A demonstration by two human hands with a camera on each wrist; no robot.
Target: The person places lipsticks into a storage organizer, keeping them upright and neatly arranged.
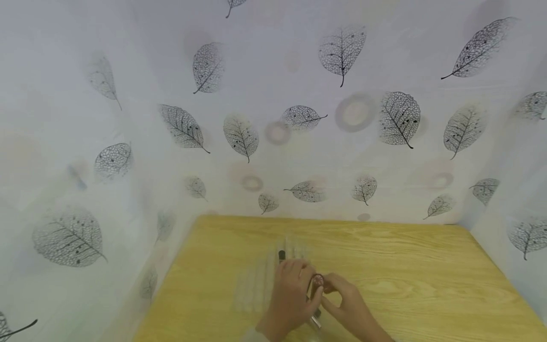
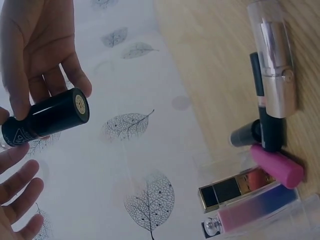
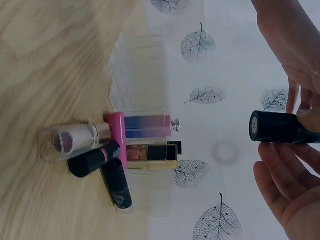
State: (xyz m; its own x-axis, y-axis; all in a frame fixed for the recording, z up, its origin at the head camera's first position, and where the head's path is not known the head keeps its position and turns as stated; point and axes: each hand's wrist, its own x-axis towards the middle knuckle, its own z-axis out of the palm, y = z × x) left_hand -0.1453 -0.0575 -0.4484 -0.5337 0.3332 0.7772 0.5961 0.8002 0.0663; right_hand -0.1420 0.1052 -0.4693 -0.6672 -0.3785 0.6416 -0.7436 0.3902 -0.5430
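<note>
Between both hands, above the table, is a black lipstick tube (image 2: 57, 115) with a round sticker on its end. My left hand (image 1: 292, 292) grips it with thumb and fingers, its back turned to the head camera. From the other side, my right hand (image 1: 352, 306) pinches the same tube (image 3: 275, 127). Below them, loose lipsticks lie together: a rose-gold one with a clear cap (image 2: 280, 95), dark tubes (image 3: 117, 187) and a bright pink tube (image 3: 117, 137). In the head view the hands hide most of this group.
A clear ridged plastic holder (image 3: 142, 75) lies on the wood-grain table (image 1: 419, 275). On it are a blue-to-pink tube (image 2: 255, 206) and a black-and-gold tube (image 2: 222, 192). White leaf-print sheeting (image 1: 278, 156) stands behind the table and along both sides.
</note>
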